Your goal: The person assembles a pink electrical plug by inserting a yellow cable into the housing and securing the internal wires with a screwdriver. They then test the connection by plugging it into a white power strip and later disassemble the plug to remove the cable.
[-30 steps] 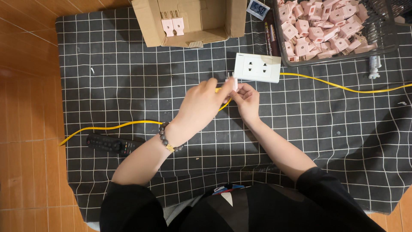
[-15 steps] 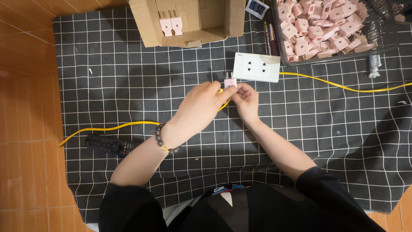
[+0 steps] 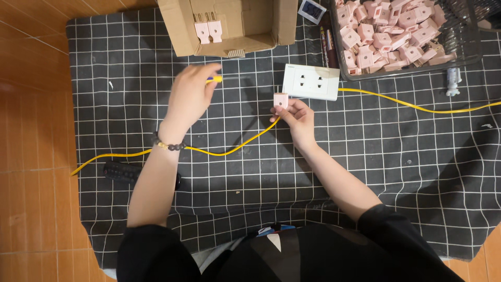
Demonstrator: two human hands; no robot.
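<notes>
**Hands part: pink plug stays right, screwdriver goes left**

Half a second back I saw both hands pressed together over the small pink plug just below the white socket block. Now they are well apart. My right hand (image 3: 296,116) pinches the pink plug (image 3: 281,100) between thumb and fingertips, holding it just beside the lower left corner of the white socket block (image 3: 311,82). My left hand (image 3: 190,96) has swung out toward the cardboard box, fingers curled around a tool with a yellow and blue handle (image 3: 213,79); its dark shaft points right.

The open cardboard box (image 3: 177,31) sits at the top edge of the black grid mat (image 3: 417,151), with two pink plugs standing inside. To the right, a wire basket (image 3: 467,49) is heaped with the same pink plugs. A yellow cable (image 3: 412,106) runs from the socket block across the mat.
</notes>
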